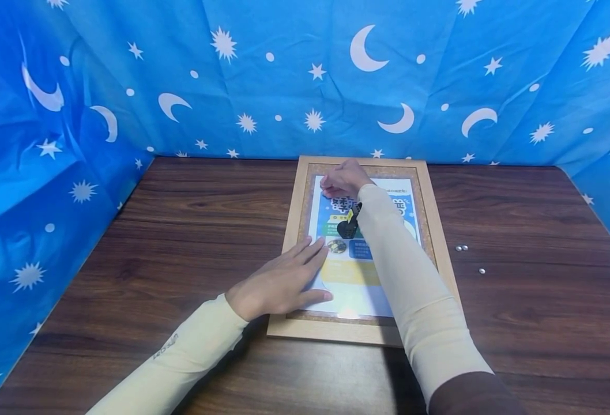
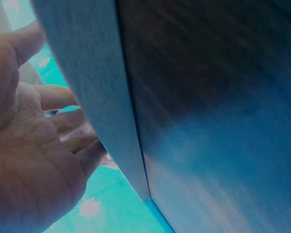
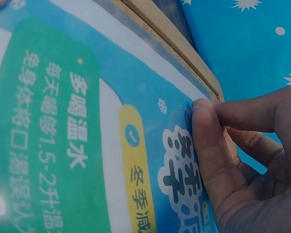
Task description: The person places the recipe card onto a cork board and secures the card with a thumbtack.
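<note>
A printed poster (image 1: pixel 346 297) lies on a wood-framed cork board (image 1: pixel 331 329). My left hand (image 1: pixel 284 282) spreads over the board's left side, straight fingertips resting on the poster's left edge. In the left wrist view that palm (image 2: pixel 29 145) shows beside the frame's side (image 2: pixel 97 87). At the poster's upper left corner is my right hand (image 1: pixel 343 178). Up close, the right hand (image 3: pixel 252 141) brings thumb and index finger together at the blue printed part of the poster (image 3: pixel 150 97). They pinch a small dark-grey thumbtack (image 3: pixel 188 112), mostly hidden by the fingertips.
Several small silver thumbtacks (image 1: pixel 481 271) lie on the dark wood table (image 1: pixel 533 323), right of the board. A black camera (image 1: pixel 346 229) hangs under the right wrist, over the poster. Blue cloth (image 1: pixel 294 80) with moons and stars rises behind the table and along its sides.
</note>
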Action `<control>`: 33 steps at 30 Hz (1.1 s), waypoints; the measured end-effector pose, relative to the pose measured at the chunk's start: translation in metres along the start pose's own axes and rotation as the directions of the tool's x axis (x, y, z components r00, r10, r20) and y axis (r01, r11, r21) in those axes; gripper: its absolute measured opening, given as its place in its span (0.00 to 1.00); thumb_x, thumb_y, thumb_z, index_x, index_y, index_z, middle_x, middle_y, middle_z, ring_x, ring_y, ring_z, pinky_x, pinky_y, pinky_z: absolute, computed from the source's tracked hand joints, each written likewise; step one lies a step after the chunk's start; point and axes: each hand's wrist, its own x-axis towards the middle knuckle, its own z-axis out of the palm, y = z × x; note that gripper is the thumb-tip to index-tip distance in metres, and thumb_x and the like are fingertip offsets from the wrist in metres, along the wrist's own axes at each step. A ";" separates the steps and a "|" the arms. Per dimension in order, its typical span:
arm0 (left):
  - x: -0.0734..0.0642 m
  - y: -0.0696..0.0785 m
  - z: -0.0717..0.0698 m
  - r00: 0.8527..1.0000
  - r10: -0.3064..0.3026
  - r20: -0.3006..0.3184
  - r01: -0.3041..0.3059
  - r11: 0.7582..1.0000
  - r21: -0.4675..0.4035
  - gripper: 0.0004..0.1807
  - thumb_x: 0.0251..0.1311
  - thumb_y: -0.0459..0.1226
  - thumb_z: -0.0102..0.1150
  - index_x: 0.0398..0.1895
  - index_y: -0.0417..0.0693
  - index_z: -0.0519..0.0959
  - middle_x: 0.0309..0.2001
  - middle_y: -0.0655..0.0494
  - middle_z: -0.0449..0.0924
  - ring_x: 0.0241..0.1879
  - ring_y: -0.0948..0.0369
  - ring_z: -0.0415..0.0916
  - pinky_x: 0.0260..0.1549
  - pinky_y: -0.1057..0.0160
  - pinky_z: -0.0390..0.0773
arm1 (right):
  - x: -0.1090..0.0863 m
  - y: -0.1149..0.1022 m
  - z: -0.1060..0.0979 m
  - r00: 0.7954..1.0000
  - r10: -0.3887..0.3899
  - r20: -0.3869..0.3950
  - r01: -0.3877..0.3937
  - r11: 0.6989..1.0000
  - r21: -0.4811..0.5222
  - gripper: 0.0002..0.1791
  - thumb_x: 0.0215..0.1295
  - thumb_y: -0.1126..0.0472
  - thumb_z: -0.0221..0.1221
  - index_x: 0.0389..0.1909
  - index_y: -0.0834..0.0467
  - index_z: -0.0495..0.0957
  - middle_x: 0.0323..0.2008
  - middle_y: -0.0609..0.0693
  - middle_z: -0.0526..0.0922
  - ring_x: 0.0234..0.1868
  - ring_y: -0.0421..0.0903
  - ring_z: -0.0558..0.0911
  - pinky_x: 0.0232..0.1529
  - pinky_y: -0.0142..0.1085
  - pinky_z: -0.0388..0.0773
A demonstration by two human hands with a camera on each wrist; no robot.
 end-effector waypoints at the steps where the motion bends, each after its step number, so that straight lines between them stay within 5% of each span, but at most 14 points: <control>1: 0.000 0.000 0.000 1.000 0.000 -0.001 0.000 1.000 0.001 0.46 0.71 0.61 0.49 0.81 0.43 0.52 0.81 0.47 0.42 0.80 0.49 0.36 0.75 0.51 0.45 | 0.000 0.000 0.000 1.000 0.001 0.001 -0.001 1.000 0.005 0.10 0.69 0.68 0.60 0.48 0.67 0.83 0.42 0.58 0.86 0.37 0.47 0.86 0.46 0.36 0.84; 33: 0.002 0.000 0.001 1.000 -0.005 0.007 0.005 1.000 0.003 0.46 0.72 0.62 0.48 0.81 0.43 0.51 0.81 0.47 0.41 0.80 0.49 0.36 0.76 0.52 0.44 | 0.013 0.006 0.001 0.997 0.054 -0.050 -0.051 0.998 0.048 0.11 0.65 0.71 0.62 0.48 0.66 0.85 0.43 0.58 0.87 0.37 0.46 0.88 0.42 0.34 0.85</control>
